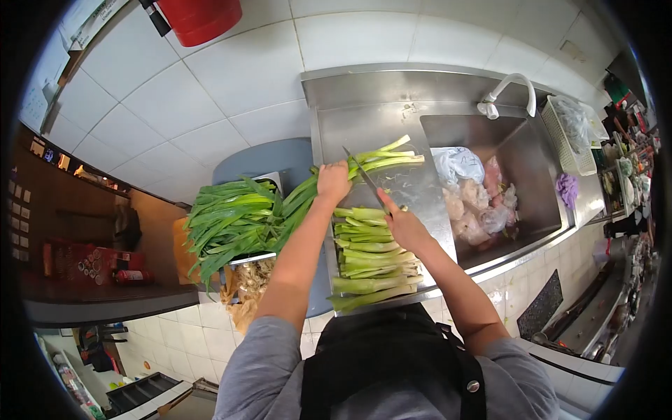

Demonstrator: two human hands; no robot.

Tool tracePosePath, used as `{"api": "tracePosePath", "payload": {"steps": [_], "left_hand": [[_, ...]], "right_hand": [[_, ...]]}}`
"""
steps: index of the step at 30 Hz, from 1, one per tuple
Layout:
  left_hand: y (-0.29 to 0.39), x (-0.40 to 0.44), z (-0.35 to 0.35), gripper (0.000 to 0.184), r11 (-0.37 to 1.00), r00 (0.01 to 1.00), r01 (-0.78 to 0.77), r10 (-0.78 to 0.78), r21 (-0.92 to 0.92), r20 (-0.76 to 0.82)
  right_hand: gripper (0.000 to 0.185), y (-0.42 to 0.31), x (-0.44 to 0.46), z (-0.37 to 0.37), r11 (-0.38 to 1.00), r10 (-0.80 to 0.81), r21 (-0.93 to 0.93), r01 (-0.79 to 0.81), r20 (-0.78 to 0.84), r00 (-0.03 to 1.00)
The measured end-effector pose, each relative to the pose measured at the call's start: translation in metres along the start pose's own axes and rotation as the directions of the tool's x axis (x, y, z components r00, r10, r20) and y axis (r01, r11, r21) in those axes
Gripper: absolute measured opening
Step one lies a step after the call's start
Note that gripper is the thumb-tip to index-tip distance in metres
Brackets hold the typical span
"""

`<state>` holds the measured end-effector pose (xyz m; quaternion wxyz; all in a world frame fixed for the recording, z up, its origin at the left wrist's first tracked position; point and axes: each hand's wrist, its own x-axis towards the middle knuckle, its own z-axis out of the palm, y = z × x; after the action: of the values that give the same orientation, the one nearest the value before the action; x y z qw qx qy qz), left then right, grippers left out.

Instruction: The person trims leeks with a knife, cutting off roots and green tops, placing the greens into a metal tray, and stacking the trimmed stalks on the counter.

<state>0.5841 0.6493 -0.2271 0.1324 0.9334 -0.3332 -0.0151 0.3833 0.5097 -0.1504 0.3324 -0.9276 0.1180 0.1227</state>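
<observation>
My left hand [334, 180] is closed around a bunch of leeks [387, 158] lying across the steel counter. Their pale ends point right and their green leaves trail left. In my right hand [407, 227] is a kitchen knife [365, 175], its blade slanting up and left across the leeks just right of my left hand. Nearer my body, several pale green leek stalks [371, 255] lie side by side on the counter. On the left, a thick heap of dark green leek leaves [231, 217] rests over a tray, mostly hiding it.
To the right, the sink [539, 150] holds several plastic bags [476, 196] of pinkish food under a white faucet [507, 91]. A white basket [568, 136] stands past the sink, beside a purple crumpled item [567, 190]. A blue-grey surface [262, 157] sits left of the steel counter [364, 122].
</observation>
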Motion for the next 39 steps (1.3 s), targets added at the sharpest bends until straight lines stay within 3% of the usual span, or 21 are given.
{"api": "tracePosePath", "payload": {"steps": [3, 6, 11, 12, 14, 16, 17, 19, 20, 21, 22, 24, 26, 28, 30, 31, 32, 34, 36, 38, 39], "left_hand": [[0.003, -0.005, 0.004, 0.033, 1.0, 1.0, 0.017, -0.017, -0.009, 0.004], [0.005, 0.002, 0.004, 0.033, 1.0, 0.999, 0.028, -0.028, -0.007, -0.034], [0.008, 0.01, -0.004, 0.035, 0.985, 0.981, 0.171, -0.167, -0.029, 0.096], [0.009, 0.01, -0.009, 0.036, 0.987, 0.982, 0.16, -0.155, -0.034, 0.111], [0.012, 0.006, -0.016, 0.036, 0.986, 0.98, 0.163, -0.157, -0.04, 0.125], [0.004, 0.001, -0.033, 0.034, 0.987, 0.994, 0.054, -0.067, -0.152, -0.082], [0.009, -0.004, -0.066, 0.039, 0.99, 0.996, 0.074, -0.079, -0.118, -0.034], [0.005, -0.016, -0.117, 0.045, 1.0, 0.971, -0.016, 0.021, 0.023, -0.238], [0.004, -0.021, -0.16, 0.049, 0.999, 0.983, 0.052, -0.051, 0.002, -0.177], [-0.003, -0.028, -0.196, 0.05, 1.0, 0.958, 0.016, -0.013, 0.008, -0.288], [-0.009, -0.037, -0.235, 0.048, 0.991, 0.938, 0.062, -0.018, 0.117, -0.345], [-0.034, -0.056, -0.309, 0.046, 0.991, 0.908, 0.084, -0.034, 0.103, -0.419], [-0.055, -0.088, -0.378, 0.047, 0.975, 0.892, 0.101, -0.001, 0.199, -0.451], [-0.062, -0.12, -0.433, 0.039, 0.998, 0.822, 0.059, -0.039, 0.018, -0.568], [-0.063, -0.149, -0.475, 0.041, 0.964, 0.761, 0.236, -0.106, 0.122, -0.64], [-0.09, -0.161, -0.488, 0.044, 0.915, 0.727, 0.166, 0.138, 0.367, -0.672], [-0.115, -0.169, -0.498, 0.048, 0.798, 0.672, 0.114, 0.376, 0.591, -0.638], [-0.126, -0.179, -0.488, 0.047, 0.774, 0.678, 0.119, 0.395, 0.622, -0.62], [-0.116, -0.186, -0.452, 0.048, 0.76, 0.857, 0.119, 0.246, 0.639, -0.452], [-0.137, -0.183, -0.39, 0.044, 0.75, 0.841, -0.103, 0.416, 0.654, -0.345], [-0.148, -0.182, -0.35, 0.045, 0.731, 0.898, -0.131, 0.373, 0.67, -0.231]], "right_hand": [[0.064, -0.008, 0.015, -0.003, 0.993, 0.111, 0.016, -0.113, 0.09, 0.99], [0.064, 0.008, 0.014, 0.009, 0.993, -0.011, -0.117, 0.009, -0.014, 1.0], [0.066, -0.027, -0.068, -0.047, 0.97, 0.22, 0.045, -0.238, 0.243, 0.945], [0.066, -0.017, -0.07, -0.038, 0.969, 0.227, 0.038, -0.243, 0.244, 0.943], [0.067, 0.006, -0.064, -0.012, 0.982, 0.123, -0.158, -0.106, 0.105, 0.987], [0.068, 0.01, -0.061, -0.006, 0.982, 0.091, -0.173, -0.07, 0.111, 0.99], [0.068, 0.016, -0.06, -0.005, 0.991, 0.07, -0.122, -0.059, 0.089, 0.994], [0.065, 0.035, -0.054, -0.001, 0.998, 0.045, -0.046, -0.041, 0.082, 0.996], [0.065, 0.023, -0.061, -0.011, 0.994, 0.101, 0.036, -0.107, 0.145, 0.984], [0.066, 0.009, -0.063, -0.022, 0.976, 0.158, 0.114, -0.184, 0.209, 0.965], [0.065, 0.012, -0.059, -0.019, 0.984, 0.132, 0.096, -0.151, 0.176, 0.975], [0.065, 0.011, -0.058, -0.017, 0.99, 0.097, 0.082, -0.111, 0.157, 0.983], [0.065, -0.006, -0.061, -0.024, 0.98, 0.164, 0.093, -0.177, 0.136, 0.977], [0.065, -0.006, -0.059, -0.019, 0.977, 0.165, 0.115, -0.18, 0.13, 0.978], [0.065, -0.005, -0.058, -0.017, 0.972, 0.177, 0.132, -0.192, 0.117, 0.977], [0.065, -0.006, -0.059, -0.016, 0.973, 0.181, 0.128, -0.193, 0.099, 0.978], [0.065, -0.008, -0.059, -0.014, 0.973, 0.186, 0.122, -0.195, 0.082, 0.979], [0.065, -0.016, -0.064, -0.013, 0.969, 0.197, 0.137, -0.205, 0.072, 0.978], [0.065, -0.021, -0.07, -0.014, 0.961, 0.224, 0.155, -0.229, 0.05, 0.973], [0.065, -0.012, -0.074, -0.002, 0.983, 0.148, 0.118, -0.143, -0.038, 0.988], [0.065, -0.006, -0.077, 0.004, 0.996, 0.063, 0.077, -0.054, -0.123, 0.99]]}}
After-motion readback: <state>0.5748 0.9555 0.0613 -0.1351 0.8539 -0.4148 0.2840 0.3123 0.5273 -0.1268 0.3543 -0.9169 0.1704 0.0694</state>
